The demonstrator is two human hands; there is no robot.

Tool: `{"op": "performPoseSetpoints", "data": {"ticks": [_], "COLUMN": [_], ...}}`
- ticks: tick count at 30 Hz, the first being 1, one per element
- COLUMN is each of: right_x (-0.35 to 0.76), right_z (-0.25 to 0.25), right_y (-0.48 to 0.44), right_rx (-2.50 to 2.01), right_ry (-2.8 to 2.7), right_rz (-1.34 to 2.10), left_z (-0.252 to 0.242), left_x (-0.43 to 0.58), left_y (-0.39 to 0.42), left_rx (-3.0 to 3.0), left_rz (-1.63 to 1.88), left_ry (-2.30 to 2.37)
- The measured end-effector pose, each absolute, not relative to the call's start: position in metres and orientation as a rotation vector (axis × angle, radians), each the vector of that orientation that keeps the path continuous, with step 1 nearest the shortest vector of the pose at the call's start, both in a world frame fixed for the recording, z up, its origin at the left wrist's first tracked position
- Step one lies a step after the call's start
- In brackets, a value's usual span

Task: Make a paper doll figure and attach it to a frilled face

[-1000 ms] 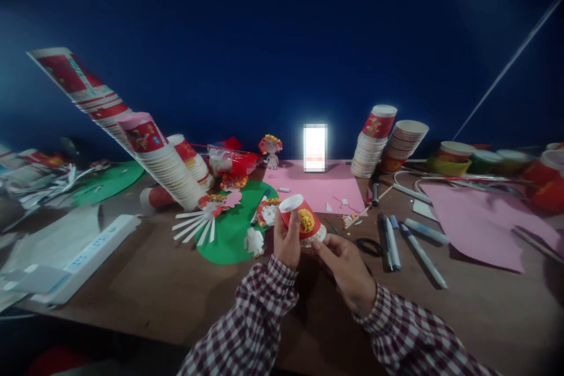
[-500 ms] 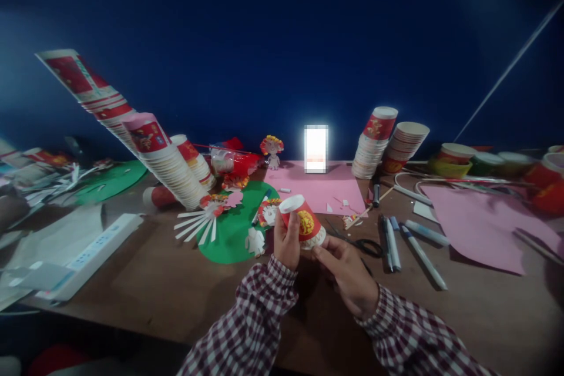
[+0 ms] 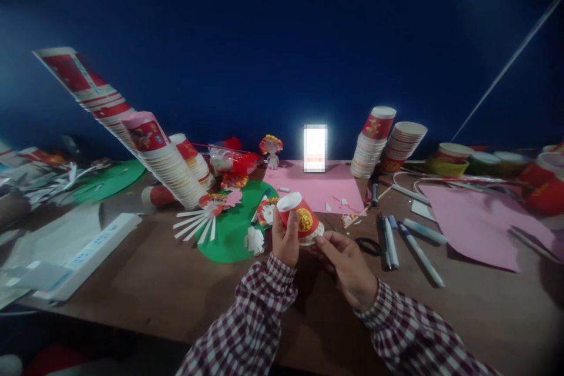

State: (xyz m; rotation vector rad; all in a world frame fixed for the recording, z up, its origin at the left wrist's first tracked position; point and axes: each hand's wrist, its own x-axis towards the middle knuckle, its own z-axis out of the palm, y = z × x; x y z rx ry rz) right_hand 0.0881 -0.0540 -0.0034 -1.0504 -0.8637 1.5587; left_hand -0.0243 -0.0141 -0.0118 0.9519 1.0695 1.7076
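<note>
A red paper cup (image 3: 305, 220) with a yellow round print is held tilted above the table, its white base up and to the left. My left hand (image 3: 285, 239) is wrapped around its side, thumb along the front. At the lower right end, the thumb and fingers of my right hand (image 3: 349, 267) are pinched on the cup's whitish, patterned rim edge. Black-handled scissors (image 3: 369, 245) lie on the table beyond my right hand. Left of the cup, white paper cutouts (image 3: 254, 241) rest on a green paper sheet (image 3: 227, 249).
Tall leaning cup stacks (image 3: 170, 170) stand at the left, shorter stacks (image 3: 369, 150) at the back right. Several markers (image 3: 420, 252) lie right of my hands. Pink paper (image 3: 304, 185) is ahead, a power strip (image 3: 92, 255) at the left. A glowing pixelated screen (image 3: 315, 148) stands behind.
My right fingers have shifted slightly up along the cup's rim, and the cup has turned a little. My left hand keeps its hold.
</note>
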Motion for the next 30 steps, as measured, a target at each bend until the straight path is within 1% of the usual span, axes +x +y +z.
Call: {"op": "performPoseSetpoints", "data": {"ticks": [17, 23, 30], "right_x": [0.091, 0.091, 0.092], "right_z": [0.005, -0.001, 0.004], "right_y": [-0.057, -0.053, -0.058], "right_rx": [-1.019, -1.054, -1.072], "right_ry": [-0.793, -0.759, -0.781], "right_rz": [1.635, 1.625, 1.606], "left_z": [-0.019, -0.022, -0.021], "left_x": [-0.029, -0.024, -0.031], "left_y": [-0.009, -0.012, -0.006], "left_rx": [0.936, 0.929, 0.862], "left_rz": [1.724, 1.67, 1.712], "left_ry": [1.102, 1.009, 1.063]}}
